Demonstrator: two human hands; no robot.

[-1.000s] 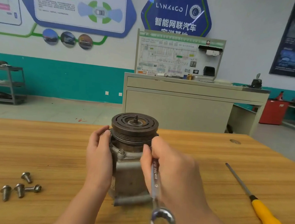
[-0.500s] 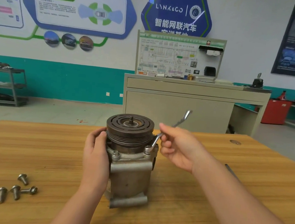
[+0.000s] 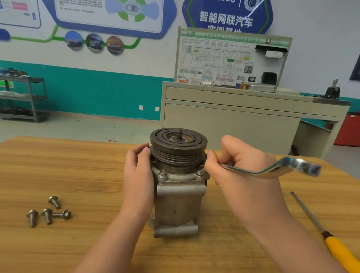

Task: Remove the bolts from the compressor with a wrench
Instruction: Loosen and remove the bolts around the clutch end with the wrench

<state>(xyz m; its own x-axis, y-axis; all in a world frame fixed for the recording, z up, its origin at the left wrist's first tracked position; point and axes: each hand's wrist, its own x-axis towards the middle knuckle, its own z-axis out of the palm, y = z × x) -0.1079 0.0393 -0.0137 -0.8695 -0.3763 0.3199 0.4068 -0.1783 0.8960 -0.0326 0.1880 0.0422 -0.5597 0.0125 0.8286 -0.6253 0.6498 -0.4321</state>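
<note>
Left of the compressor (image 3: 177, 186), four loose bolts (image 3: 48, 211) lie in a small cluster on the wooden table (image 3: 41, 167), short, flanged and dull grey, so most of the job looks done. The left hand (image 3: 139, 180) is wrapped against the compressor's left flank, fingers curved round the housing just under the pulley to steady it, as it was a second ago. The compressor stands upright in the middle of the table: a dark, ribbed, round pulley with a small shaft stub on top, above a rough cast-aluminium body, with two bolts (image 3: 162, 175) seated in the front flange. What has changed sits to its right: the right hand (image 3: 243, 174) pinches the wrench (image 3: 265, 170), which half a second ago angled up and away and now lies nearly level, blurred by motion, swung out from the right-hand flange bolt; I judge this a turn in progress on that bolt. Further right lies a screwdriver (image 3: 339, 248), thin steel shank and glossy yellow handle, untouched
</note>
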